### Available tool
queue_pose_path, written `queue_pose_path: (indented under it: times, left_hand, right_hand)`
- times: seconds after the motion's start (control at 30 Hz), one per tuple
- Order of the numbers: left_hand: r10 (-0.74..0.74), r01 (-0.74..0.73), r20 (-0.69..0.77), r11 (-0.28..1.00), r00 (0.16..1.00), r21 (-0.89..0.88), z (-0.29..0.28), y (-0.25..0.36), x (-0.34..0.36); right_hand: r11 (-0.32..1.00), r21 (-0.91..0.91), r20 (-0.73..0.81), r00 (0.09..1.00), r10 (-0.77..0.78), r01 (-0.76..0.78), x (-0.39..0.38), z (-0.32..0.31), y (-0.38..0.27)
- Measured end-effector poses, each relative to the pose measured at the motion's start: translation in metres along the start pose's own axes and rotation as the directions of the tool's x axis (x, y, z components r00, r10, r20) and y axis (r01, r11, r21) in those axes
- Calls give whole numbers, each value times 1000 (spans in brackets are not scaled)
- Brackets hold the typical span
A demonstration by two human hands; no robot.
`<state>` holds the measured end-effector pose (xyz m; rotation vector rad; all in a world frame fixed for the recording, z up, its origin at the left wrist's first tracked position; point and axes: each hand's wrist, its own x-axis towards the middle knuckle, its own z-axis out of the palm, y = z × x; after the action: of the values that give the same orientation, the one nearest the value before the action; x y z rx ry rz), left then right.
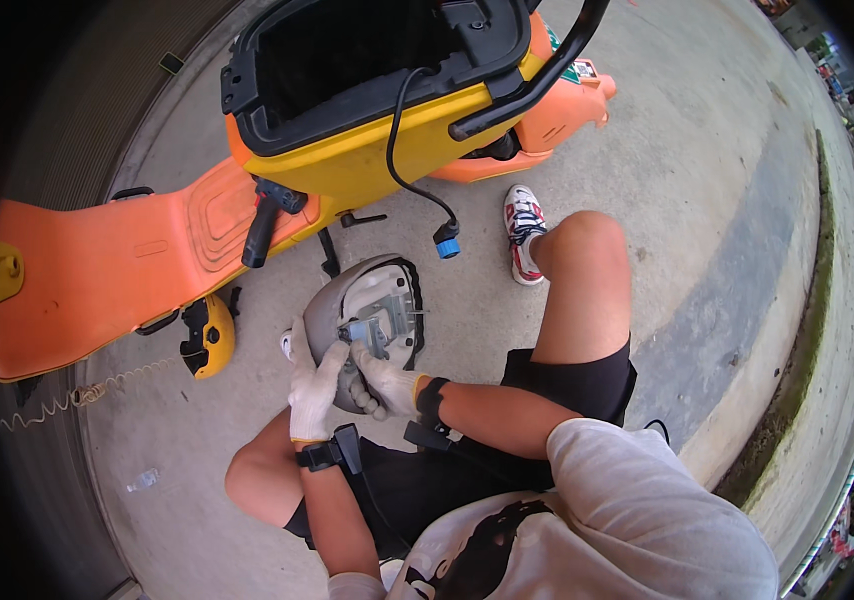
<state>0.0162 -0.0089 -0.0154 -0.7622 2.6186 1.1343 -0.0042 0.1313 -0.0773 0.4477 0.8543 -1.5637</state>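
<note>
A scooter seat in grey-brown lies turned over between my knees, its pale underside showing. On that underside sits a metal hinge bracket with a bluish sheen. My left hand, in a white knit glove, grips the seat at its left edge, its thumb near the bracket. My right hand, gloved too, has its fingers closed at the bracket's near end. Whatever small part might be between the fingertips is too small to make out.
An orange and yellow scooter stands ahead, its seat opening uncovered and a black cable with a blue connector hanging down. A cordless driver rests on its footboard edge. A yellow helmet and a plastic bottle are to the left.
</note>
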Motion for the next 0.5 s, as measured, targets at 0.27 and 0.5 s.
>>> queue_pose_path:
  times: [0.27,0.5]
  left_hand:
    - [-37,41,60,997,997,-65,-3,-2,1]
    - [-34,32,79,999,996,18,-6,11,-7]
  right_hand:
    - [988,-150,184,983,-4,32,-15,-12,-16]
    - [829,-558,306,938,165,36,-38,-26,-33]
